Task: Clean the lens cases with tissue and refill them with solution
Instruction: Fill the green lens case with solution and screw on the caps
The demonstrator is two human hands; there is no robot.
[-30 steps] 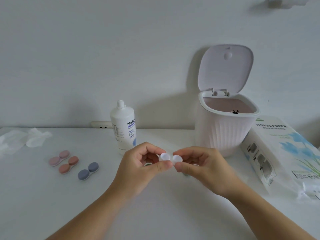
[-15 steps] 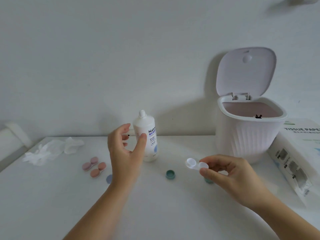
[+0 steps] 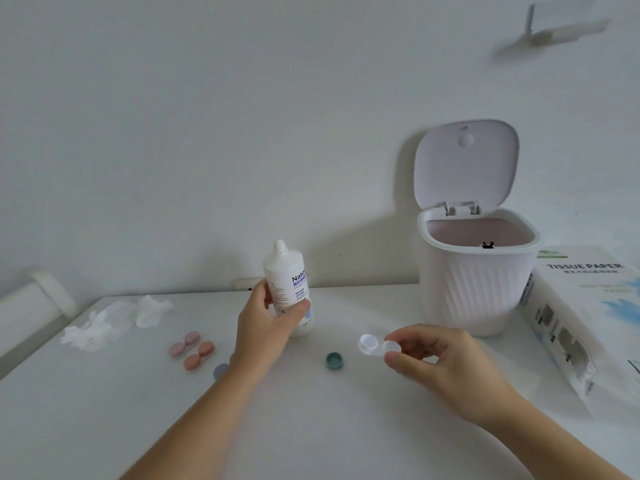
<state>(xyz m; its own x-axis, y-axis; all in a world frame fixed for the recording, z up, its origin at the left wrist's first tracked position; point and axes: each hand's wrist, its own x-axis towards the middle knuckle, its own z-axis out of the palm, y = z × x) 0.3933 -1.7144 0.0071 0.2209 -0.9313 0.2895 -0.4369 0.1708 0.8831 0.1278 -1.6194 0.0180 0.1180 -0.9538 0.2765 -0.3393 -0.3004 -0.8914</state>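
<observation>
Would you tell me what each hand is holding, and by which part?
Left hand grips solution bottle around its body; right hand pinches clear lens case by one well.

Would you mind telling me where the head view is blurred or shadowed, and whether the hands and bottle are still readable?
Head view: the wall fixture at upper right is smeared by motion blur; the open bin and solution bottle cast soft shadows leftward on the wall; the left hand gripping the bottle and the right hand pinching the clear lens case are slightly soft but readable.
</observation>
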